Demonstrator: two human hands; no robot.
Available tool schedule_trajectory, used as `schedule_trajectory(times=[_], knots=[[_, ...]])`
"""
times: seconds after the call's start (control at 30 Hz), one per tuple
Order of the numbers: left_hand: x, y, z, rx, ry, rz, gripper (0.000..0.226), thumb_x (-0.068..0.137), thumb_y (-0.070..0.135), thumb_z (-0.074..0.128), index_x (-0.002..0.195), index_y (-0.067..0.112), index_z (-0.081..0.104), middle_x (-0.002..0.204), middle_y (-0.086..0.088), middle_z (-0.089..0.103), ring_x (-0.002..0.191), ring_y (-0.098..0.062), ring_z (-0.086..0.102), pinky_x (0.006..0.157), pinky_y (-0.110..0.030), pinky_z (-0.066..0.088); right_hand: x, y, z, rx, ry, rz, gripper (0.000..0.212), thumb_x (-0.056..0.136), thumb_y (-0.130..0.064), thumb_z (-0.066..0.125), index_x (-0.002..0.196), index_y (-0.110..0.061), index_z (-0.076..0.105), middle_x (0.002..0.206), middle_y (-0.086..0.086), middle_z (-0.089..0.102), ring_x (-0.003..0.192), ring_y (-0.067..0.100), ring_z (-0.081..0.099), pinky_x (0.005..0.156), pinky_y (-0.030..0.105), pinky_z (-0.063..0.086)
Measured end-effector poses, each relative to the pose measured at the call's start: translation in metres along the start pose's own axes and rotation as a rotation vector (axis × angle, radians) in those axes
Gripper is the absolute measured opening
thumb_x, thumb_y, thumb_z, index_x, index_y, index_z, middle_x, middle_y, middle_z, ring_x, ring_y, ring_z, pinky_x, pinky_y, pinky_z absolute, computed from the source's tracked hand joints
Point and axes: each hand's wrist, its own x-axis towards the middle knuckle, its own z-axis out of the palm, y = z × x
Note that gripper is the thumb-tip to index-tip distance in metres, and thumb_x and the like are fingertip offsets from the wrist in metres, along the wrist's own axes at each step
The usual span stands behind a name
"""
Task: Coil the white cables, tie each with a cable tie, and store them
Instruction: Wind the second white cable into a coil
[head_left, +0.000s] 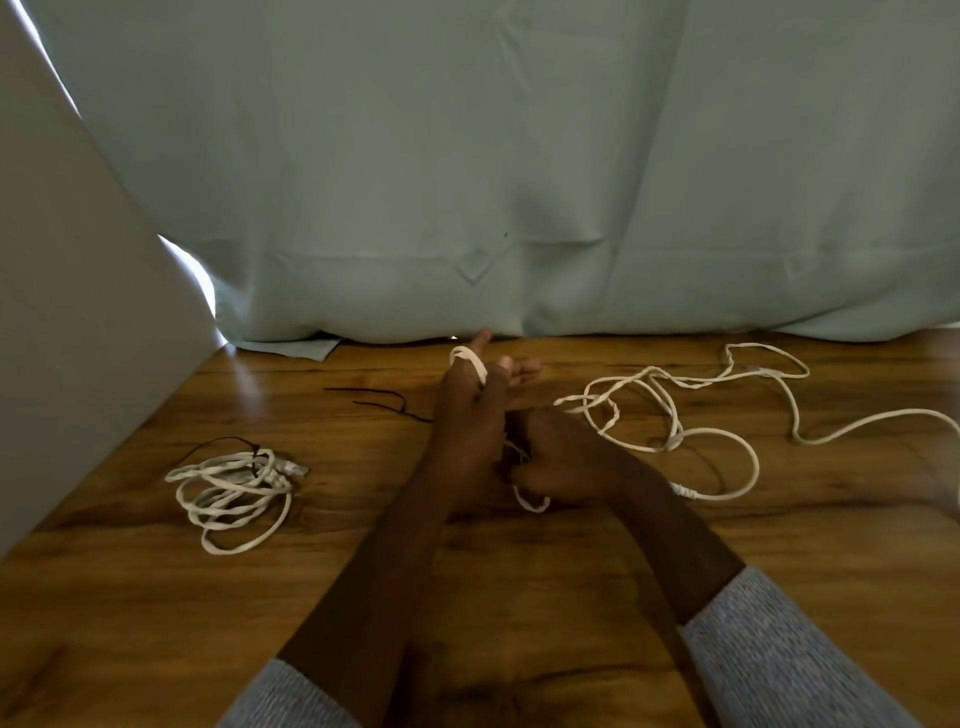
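While the left hand (470, 410) stands upright as a spool with cable (675, 415) looped over its fingers, the right hand (558, 457) pinches the strand to feed it, slack sprawling right, tied coil (234, 491) parked left beside spare ties (379, 402).

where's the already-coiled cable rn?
Head view, person's left: the coiled white cable lies on the wooden table, apart from the left hand, near the white panel, a black tie around its far edge.
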Motion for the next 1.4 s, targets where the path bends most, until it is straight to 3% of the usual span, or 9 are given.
schedule_trajectory(times=[0.07, 0.2, 0.33, 0.47, 0.57, 0.7, 0.83, 1.07, 1.4], knots=[[-0.002, 0.001, -0.002, 0.137, 0.022, 0.047, 0.027, 0.105, 0.016, 0.044, 0.13, 0.015, 0.054, 0.1, 0.002, 0.075, 0.103, -0.006, 0.069, 0.093, -0.03, 0.054, -0.002, 0.0, -0.001, 0.063, 0.023, -0.003, 0.036, 0.078, -0.011, 0.068, 0.114, -0.015, 0.067, 0.097, -0.007, 0.07, 0.083, 0.006, 0.067, 0.07, 0.027, 0.057], [0.003, -0.005, -0.014, 0.279, 0.155, 0.044, 0.024, 0.103, 0.006, 0.045, 0.121, -0.004, 0.057, 0.082, 0.007, 0.069, 0.074, 0.013, 0.064, 0.068, -0.004, 0.045, -0.002, 0.006, -0.011, 0.12, 0.107, 0.006, 0.027, 0.074, -0.013, 0.071, 0.1, -0.019, 0.077, 0.095, -0.01, 0.075, 0.085, 0.003, 0.071, 0.077, 0.03, 0.059], [0.004, -0.015, -0.021, 0.398, 0.095, 0.01, 0.013, 0.101, 0.005, 0.047, 0.104, 0.006, 0.059, 0.071, 0.004, 0.069, 0.064, 0.002, 0.067, 0.064, -0.016, 0.053, -0.008, 0.012, -0.021, 0.008, 0.081, -0.004, 0.022, 0.076, -0.011, 0.077, 0.093, -0.025, 0.08, 0.092, -0.015, 0.076, 0.088, -0.002, 0.067, 0.074, 0.012, 0.048], [0.002, -0.021, -0.018, 0.661, -0.064, 0.101, 0.016, 0.102, 0.016, 0.049, 0.088, 0.016, 0.059, 0.072, 0.0, 0.066, 0.067, -0.01, 0.065, 0.064, -0.029, 0.054, -0.01, 0.026, -0.031, -0.08, 0.101, 0.033, 0.015, 0.078, -0.016, 0.082, 0.088, -0.026, 0.08, 0.088, -0.014, 0.074, 0.082, -0.003, 0.063, 0.071, 0.019, 0.047], [0.004, -0.023, -0.023, 0.814, -0.134, 0.066, 0.03, 0.104, 0.026, 0.047, 0.083, 0.008, 0.06, 0.073, -0.009, 0.064, 0.067, -0.021, 0.062, 0.068, -0.04, 0.052, -0.016, 0.038, -0.04, -0.079, 0.128, 0.063, 0.01, 0.081, -0.021, 0.082, 0.089, -0.026, 0.08, 0.09, -0.012, 0.075, 0.083, -0.002, 0.063, 0.074, 0.023, 0.047], [-0.004, -0.008, -0.031, 0.734, -0.329, -0.198, 0.042, 0.104, 0.036, 0.045, 0.081, 0.008, 0.065, 0.056, -0.002, 0.067, 0.054, -0.016, 0.065, 0.064, -0.033, 0.056, -0.023, 0.047, -0.049, -0.143, 0.278, 0.055, 0.022, 0.094, -0.046, 0.061, 0.099, -0.031, 0.076, 0.093, -0.015, 0.075, 0.085, 0.002, 0.067, 0.077, 0.037, 0.056], [-0.009, 0.008, -0.025, 0.344, -0.37, -0.385, 0.045, 0.106, 0.037, 0.042, 0.09, 0.0, 0.063, 0.061, -0.006, 0.065, 0.049, -0.018, 0.053, 0.051, -0.027, 0.043, -0.02, 0.04, -0.047, -0.18, 0.461, -0.104, 0.021, 0.101, -0.039, 0.051, 0.098, -0.027, 0.068, 0.092, -0.013, 0.069, 0.089, 0.01, 0.063, 0.085, 0.043, 0.049], [-0.012, 0.014, -0.024, 0.015, -0.633, -0.562, 0.084, 0.092, 0.077, 0.016, 0.083, 0.005, 0.06, 0.049, 0.0, 0.032, 0.038, -0.01, 0.019, 0.043, -0.026, 0.017, -0.012, 0.019, -0.038, -0.092, 0.615, -0.156, 0.027, 0.104, -0.032, 0.047, 0.09, -0.015, 0.061, 0.084, -0.007, 0.056, 0.076, 0.008, 0.05, 0.067, 0.022, 0.037], [-0.024, 0.013, -0.012, -0.055, -0.69, -0.435, 0.023, 0.1, 0.025, 0.056, 0.087, 0.01, 0.068, 0.05, 0.002, 0.032, 0.04, -0.009, 0.024, 0.042, -0.027, 0.019, -0.018, 0.031, -0.043, -0.246, 0.761, -0.101, 0.023, 0.099, -0.037, 0.061, 0.09, -0.019, 0.071, 0.08, -0.009, 0.066, 0.07, 0.004, 0.056, 0.062, 0.018, 0.039]])
